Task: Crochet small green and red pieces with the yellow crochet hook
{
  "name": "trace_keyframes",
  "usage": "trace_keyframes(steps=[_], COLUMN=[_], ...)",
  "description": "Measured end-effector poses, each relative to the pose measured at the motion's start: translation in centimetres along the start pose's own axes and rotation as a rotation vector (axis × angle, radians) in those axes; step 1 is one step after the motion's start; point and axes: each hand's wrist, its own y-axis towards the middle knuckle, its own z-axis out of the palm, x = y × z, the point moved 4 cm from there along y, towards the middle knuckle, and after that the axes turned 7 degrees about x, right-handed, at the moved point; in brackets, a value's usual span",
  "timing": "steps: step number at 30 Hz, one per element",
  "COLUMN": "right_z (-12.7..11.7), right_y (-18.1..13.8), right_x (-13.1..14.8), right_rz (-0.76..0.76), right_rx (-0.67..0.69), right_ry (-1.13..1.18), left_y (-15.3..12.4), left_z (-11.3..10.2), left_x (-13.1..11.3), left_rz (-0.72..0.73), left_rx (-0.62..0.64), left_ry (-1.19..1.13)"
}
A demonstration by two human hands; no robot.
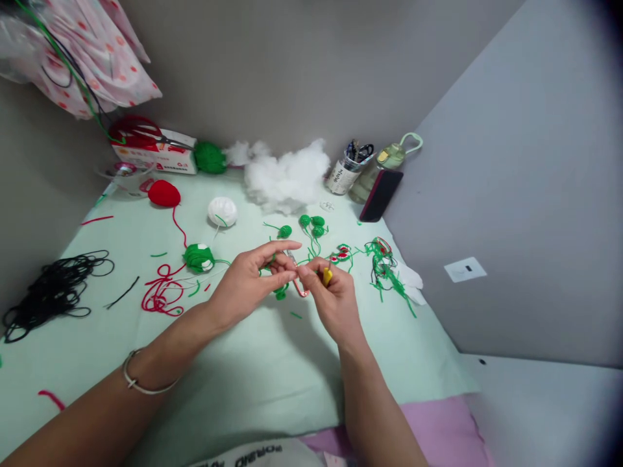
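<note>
My left hand (248, 282) and my right hand (333, 292) meet at the fingertips above the middle of the table. The left thumb and fingers pinch a small red-and-white crochet piece (302, 290), whose curved edge hangs below; its upper part is hidden by the fingers. The left index finger stretches out above it. In my right hand is a crochet hook with a yellow handle (327, 277); its tip is lost among the fingers. Just behind lie small green crocheted balls (318, 221) with yarn tails, and a red-and-green crocheted piece (341, 253).
White stuffing (289, 178) is heaped at the back. Left are a red yarn ball (164, 194), a white ball (222, 211), a green ball (198, 258) and tangled black cord (48, 292). A phone (381, 196), pen cup (343, 176) and green scraps (389, 269) stand or lie right.
</note>
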Motion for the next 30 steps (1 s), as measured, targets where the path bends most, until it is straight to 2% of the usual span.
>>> trace_keyframes(steps=[5,8,12,16,19,23,25,27,30], right_z=[0.5,0.9,0.8,0.1,-0.1,0.3,0.2,-0.2,-0.8], right_y=[0.0,-0.1,-0.2,-0.1,-0.2,-0.3,-0.4,-0.6,-1.2], right_x=[-1.1,-0.8,-0.2,-0.2,-0.3,-0.4,-0.4,-0.2,0.0], right_rz=[0.071,0.060,0.046,0.028,0.039,0.073,0.096,0.121,0.155], right_rx=[0.019,0.012,0.011,0.005,-0.008,0.006,0.052,0.129,0.358], right_ry=[0.258,0.406,0.537,0.436,0.358,0.435,0.394,0.249,-0.060], left_y=[-0.3,-0.5,-0.6,-0.4,-0.4,-0.6,-0.6,-0.3,0.4], left_z=[0.4,0.7,0.8,0.8,0.9,1.0,0.5,-0.5,-2.5], left_x=[-0.5,-0.9,-1.0,-0.9,-1.1,-1.3,-1.0,-0.4,0.6], left_rz=[0.057,0.093,0.071,0.020,0.051,0.082,0.053,0.008,-0.020], left_rx=[0.043,0.090,0.157,0.130,0.116,0.138,0.140,0.105,0.017], left_ry=[0.066,0.017,-0.061,0.029,0.107,0.179,0.166,0.119,0.009])
